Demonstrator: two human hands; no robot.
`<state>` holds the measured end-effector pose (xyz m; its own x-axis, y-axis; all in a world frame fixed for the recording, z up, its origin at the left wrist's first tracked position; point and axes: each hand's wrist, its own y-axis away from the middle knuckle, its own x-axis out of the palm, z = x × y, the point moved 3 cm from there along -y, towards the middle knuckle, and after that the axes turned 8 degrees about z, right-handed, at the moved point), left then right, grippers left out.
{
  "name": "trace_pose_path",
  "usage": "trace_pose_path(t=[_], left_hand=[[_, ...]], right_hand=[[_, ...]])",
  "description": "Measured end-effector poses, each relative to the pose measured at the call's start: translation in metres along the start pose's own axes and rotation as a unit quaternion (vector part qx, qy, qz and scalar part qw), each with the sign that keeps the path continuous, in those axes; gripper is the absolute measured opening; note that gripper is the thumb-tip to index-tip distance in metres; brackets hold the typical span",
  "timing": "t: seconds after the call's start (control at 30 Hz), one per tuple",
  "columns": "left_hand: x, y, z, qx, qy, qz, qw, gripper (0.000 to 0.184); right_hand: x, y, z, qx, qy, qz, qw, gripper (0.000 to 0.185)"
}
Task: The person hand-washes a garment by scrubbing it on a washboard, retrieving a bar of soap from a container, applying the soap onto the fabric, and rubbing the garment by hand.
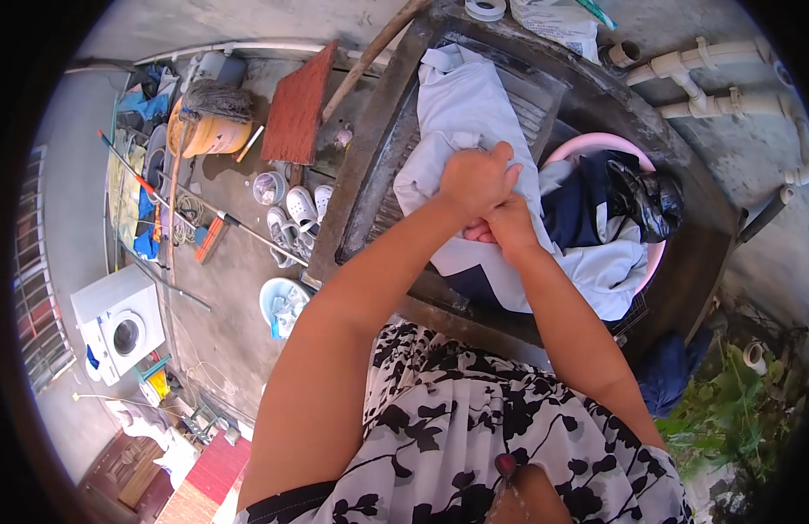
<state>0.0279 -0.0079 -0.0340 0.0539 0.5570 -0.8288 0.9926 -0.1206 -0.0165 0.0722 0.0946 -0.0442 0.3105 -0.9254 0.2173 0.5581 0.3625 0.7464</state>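
Note:
A light grey garment (461, 92) with a dark navy patch lies spread over the ridged stone washboard (531, 100) of a wash sink. My left hand (476, 181) is closed on a bunched fold in the garment's middle. Pressed against it from below right, my right hand (509, 224) is also closed on the cloth, its fingers partly hidden. Beside my right hand stands a pink basin (598, 141) holding navy and light grey clothes (575, 210) and a black plastic bag (649, 196).
A roll of tape (485, 9) and a white bag (557, 31) rest at the sink's far edge. Pipes (728, 105) run along the right wall. To the left are a red board (300, 105), shoes (300, 210), a small basin (282, 297) and a washing machine (121, 327).

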Motion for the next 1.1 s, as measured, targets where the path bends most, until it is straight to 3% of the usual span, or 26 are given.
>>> trace_pose_path(t=[0.07,0.1,0.13,0.2,0.3,0.43,0.5,0.53,0.6,0.73,0.8,0.83,0.87,0.9,0.93,1.0,1.03,1.07,1.1], left_hand=[[-0.005,-0.027,0.021,0.065,-0.071,0.057,0.994,0.027],[-0.019,-0.044,0.025,-0.023,-0.064,0.062,0.996,0.028],[-0.023,-0.054,0.028,-0.019,-0.065,0.058,0.996,0.028],[-0.036,-0.066,0.034,-0.032,-0.048,-0.054,0.997,0.031],[-0.048,-0.069,0.046,-0.044,0.046,-0.110,0.992,0.032],[-0.074,-0.064,0.055,-0.048,0.044,-0.116,0.991,0.039],[-0.079,-0.044,0.048,-0.065,0.025,0.000,0.998,0.046],[-0.081,-0.030,0.047,-0.063,0.024,0.003,0.998,0.046],[-0.076,-0.008,0.048,-0.109,-0.086,0.116,0.983,0.054],[-0.083,-0.025,0.065,-0.131,-0.080,0.180,0.972,0.040],[-0.095,-0.042,0.092,-0.100,0.064,0.099,0.988,0.025],[-0.105,-0.049,0.100,-0.176,0.239,0.097,0.950,0.021],[-0.122,-0.053,0.090,-0.191,0.348,0.054,0.916,0.008],[-0.140,-0.059,0.079,-0.201,0.388,0.011,0.899,0.009],[-0.153,-0.065,0.076,-0.189,0.388,-0.014,0.902,0.013],[-0.156,-0.078,0.073,-0.168,0.234,-0.014,0.957,0.016],[-0.146,-0.082,0.080,-0.162,0.237,-0.004,0.958,0.016],[-0.139,-0.086,0.083,-0.104,0.096,-0.083,0.986,0.019],[-0.132,-0.091,0.080,-0.042,-0.046,-0.161,0.985,0.021]], right_hand=[[0.000,0.000,0.000,0.004,0.006,0.002,1.000,0.013],[0.000,-0.001,0.002,0.009,0.012,0.007,1.000,0.013],[0.001,0.000,0.004,0.003,0.013,0.006,1.000,0.013],[0.001,0.002,0.004,0.005,0.010,0.008,1.000,0.013],[0.001,0.000,0.003,-0.001,0.002,0.012,1.000,0.014],[-0.001,0.001,0.000,-0.012,-0.005,0.019,1.000,0.014],[-0.001,0.001,-0.001,-0.012,-0.007,0.020,1.000,0.014],[-0.001,0.000,-0.001,-0.013,-0.006,0.023,1.000,0.014],[-0.003,-0.001,-0.001,-0.020,-0.012,0.027,0.999,0.015],[-0.003,0.002,-0.003,-0.029,-0.019,0.043,0.998,0.015],[-0.005,0.006,0.000,-0.038,-0.036,0.042,0.998,0.013],[-0.004,0.009,-0.001,-0.043,-0.049,0.047,0.997,0.012],[-0.004,0.011,-0.006,-0.044,-0.054,0.040,0.997,0.012],[-0.003,0.009,-0.012,-0.082,-0.067,0.043,0.993,0.013],[-0.001,0.005,-0.018,-0.122,-0.079,0.044,0.988,0.015],[0.005,0.013,-0.028,-0.165,-0.084,0.034,0.982,0.015],[0.009,0.032,-0.017,-0.293,0.132,-0.031,0.946,0.015],[0.015,0.050,-0.008,-0.397,0.342,-0.095,0.846,0.016],[0.016,0.056,-0.006,-0.431,0.406,-0.077,0.802,0.027]])
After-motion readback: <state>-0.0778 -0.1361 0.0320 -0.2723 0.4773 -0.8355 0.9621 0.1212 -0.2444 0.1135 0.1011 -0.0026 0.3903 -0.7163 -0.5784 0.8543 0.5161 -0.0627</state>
